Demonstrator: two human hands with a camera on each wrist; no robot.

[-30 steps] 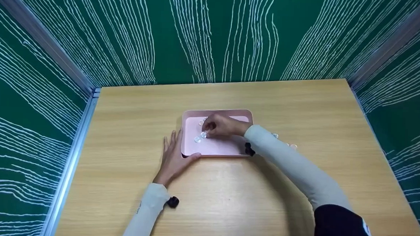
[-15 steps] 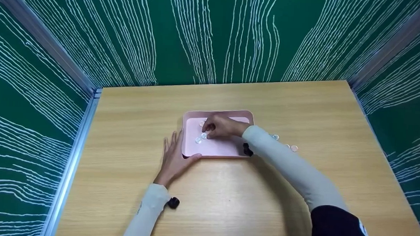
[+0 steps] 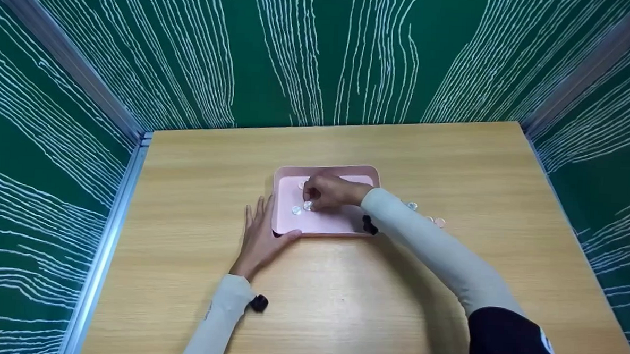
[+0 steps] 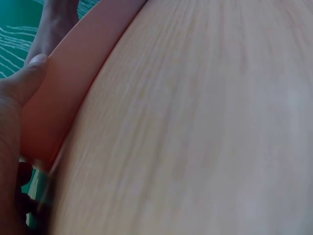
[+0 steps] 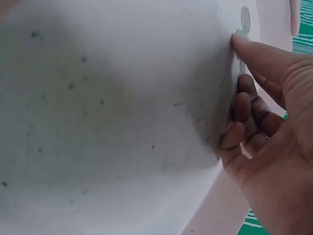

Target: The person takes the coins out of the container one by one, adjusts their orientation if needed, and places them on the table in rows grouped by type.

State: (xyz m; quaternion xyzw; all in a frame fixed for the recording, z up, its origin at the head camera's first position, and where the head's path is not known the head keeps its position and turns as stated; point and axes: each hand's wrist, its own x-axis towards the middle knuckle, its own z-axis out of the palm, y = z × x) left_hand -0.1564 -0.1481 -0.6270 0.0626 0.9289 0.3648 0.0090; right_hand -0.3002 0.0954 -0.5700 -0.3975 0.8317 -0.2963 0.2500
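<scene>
At the lower left of centre in my head view, the left hand point(image 3: 259, 237) lies flat on the wooden table point(image 3: 186, 192), fingers straight, thumb pressed against the near left corner of the pink tray point(image 3: 286, 226); nothing is grasped. Inside the tray, a clear glass bead point(image 3: 296, 210) lies loose, and just right of it a second bead point(image 3: 308, 205) sits at the fingertips of my right hand point(image 3: 331, 191), whose fingers curl down over it, index tip touching it. Further right, three more beads point(image 3: 439, 222) lie on the table beyond the tray.
</scene>
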